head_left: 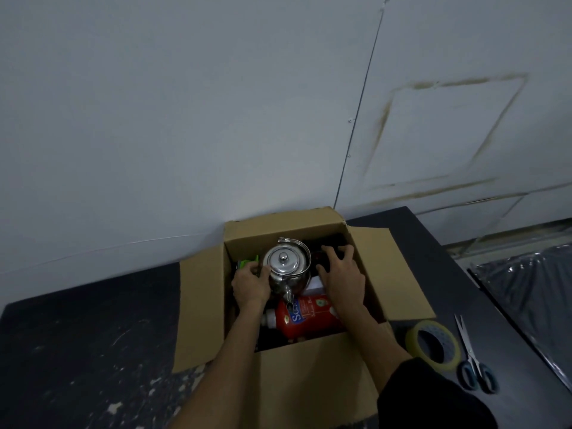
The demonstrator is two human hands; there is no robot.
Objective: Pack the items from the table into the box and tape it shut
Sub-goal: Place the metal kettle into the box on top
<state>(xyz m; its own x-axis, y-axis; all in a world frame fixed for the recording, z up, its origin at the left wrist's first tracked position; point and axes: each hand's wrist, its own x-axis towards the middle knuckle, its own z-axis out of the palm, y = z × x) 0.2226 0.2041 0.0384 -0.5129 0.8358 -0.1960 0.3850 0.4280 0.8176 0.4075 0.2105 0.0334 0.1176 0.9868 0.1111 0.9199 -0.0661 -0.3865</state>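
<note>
Inside the open cardboard box (312, 379) on the dark surface (93, 335), a steel teapot (286, 267) stands upright, spout toward the person. The left hand (250, 286) holds its side in a curled grip; the right hand (340, 274), fingers spread, rests on dark items. A red bottle (306, 315) lies lengthwise left-right, cap left.

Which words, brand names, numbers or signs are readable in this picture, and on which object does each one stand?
"Sas": white letters on the blue label of the red plastic bottle lying in the brown cardboard box; the word's end is hidden by the steel teapot's spout.
Smaller script on the same bottle: too blurred to read.
Yellowish tape roll, scissors: no legible text.
</note>
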